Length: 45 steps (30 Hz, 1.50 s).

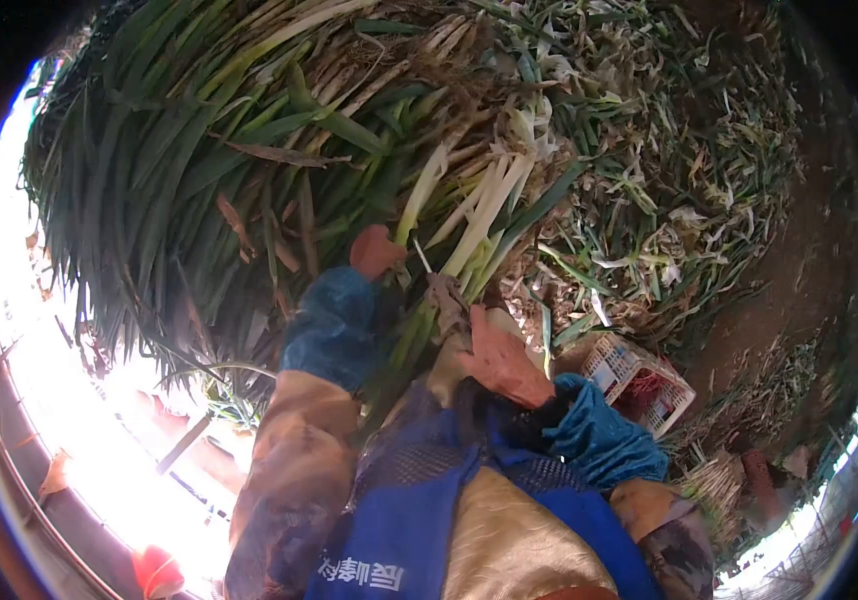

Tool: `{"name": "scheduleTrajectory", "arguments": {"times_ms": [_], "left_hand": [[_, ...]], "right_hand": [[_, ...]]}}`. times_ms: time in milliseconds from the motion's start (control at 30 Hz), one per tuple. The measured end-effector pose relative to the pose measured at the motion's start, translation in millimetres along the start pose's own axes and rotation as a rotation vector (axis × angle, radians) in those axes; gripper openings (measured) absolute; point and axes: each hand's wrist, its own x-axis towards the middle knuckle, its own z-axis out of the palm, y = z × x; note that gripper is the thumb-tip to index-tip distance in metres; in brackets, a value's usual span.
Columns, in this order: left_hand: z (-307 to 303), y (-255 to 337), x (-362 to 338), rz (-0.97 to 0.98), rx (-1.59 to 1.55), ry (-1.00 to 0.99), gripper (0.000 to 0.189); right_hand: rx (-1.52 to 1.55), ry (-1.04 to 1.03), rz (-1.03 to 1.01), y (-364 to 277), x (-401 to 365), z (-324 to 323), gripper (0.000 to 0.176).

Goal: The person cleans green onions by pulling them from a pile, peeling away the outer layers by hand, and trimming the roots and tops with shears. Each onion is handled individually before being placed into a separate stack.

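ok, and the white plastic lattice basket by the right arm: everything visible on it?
The white plastic lattice basket is a small rectangular crate with open grid walls, seemingly moulded plastic. It lies tilted on brown soil among pale onion trimmings, open side toward the camera. Something red lies inside, too blurred to name. The blue sleeve of the right arm shows just beside it; the orange-gloved right hand is clear of it.

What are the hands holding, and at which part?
A bunch of green onions: left hand on the white stalks, right hand near the root end.
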Motion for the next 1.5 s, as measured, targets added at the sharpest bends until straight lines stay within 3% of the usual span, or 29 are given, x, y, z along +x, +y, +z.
{"name": "scheduleTrajectory", "arguments": {"times_ms": [100,133,200,233,300,433,533,700,833,1033,1200,1300,1400,1500], "left_hand": [[-23.3,-2.8,-10.7,-0.084,-0.214,-0.366,0.049],[-22.4,-3.0,-16.0,-0.027,-0.28,-0.338,0.044],[-11.1,-4.3,-32.6,0.095,-0.422,-0.275,0.036],[-3.1,-4.0,-38.9,0.138,-0.282,-0.203,0.038],[18.3,-6.1,-56.7,0.211,0.0,-0.063,0.044],[22.9,12.6,-91.7,0.012,0.195,-0.145,0.032],[26.8,-9.3,-108.9,-0.073,0.186,-0.136,0.03],[24.6,-10.6,-138.1,-0.279,0.123,-0.27,0.03],[26.3,-13.6,-151.3,-0.212,0.14,-0.24,0.033],[32.8,-30.0,-165.0,-0.193,0.06,-0.245,0.033],[33.0,-30.3,-168.4,-0.218,0.011,-0.195,0.033],[11.6,-0.6,-159.8,-0.276,0.1,-0.127,0.033],[1.4,15.4,-136.7,-0.172,0.126,-0.075,0.033],[14.2,21.8,-107.2,0.116,-0.033,0.125,0.032]], "right_hand": [[0.021,-0.187,0.125,-13.2,-3.8,-8.6,0.075],[0.027,-0.261,0.171,-15.7,-4.1,-10.3,0.075],[0.022,-0.042,0.047,7.6,-3.7,9.9,0.07],[0.015,0.072,-0.02,16.4,-1.2,15.1,0.068],[-0.008,0.06,0.037,5.6,-7.0,7.8,0.061],[-0.021,-0.157,0.215,3.8,-18.2,2.9,0.065],[0.03,0.06,0.231,39.5,0.6,26.0,0.055],[-0.044,0.055,0.149,32.9,3.6,38.3,0.042],[-0.02,0.019,0.053,23.0,6.3,40.8,0.039],[-0.191,0.116,0.206,28.0,69.9,40.1,0.049],[-0.15,0.08,0.151,19.4,37.7,35.7,0.047],[-0.151,0.04,0.178,18.9,26.3,32.5,0.051],[-0.119,0.075,0.159,18.4,23.4,18.0,0.056],[-0.12,0.174,0.067,13.7,6.1,6.3,0.054]]}}
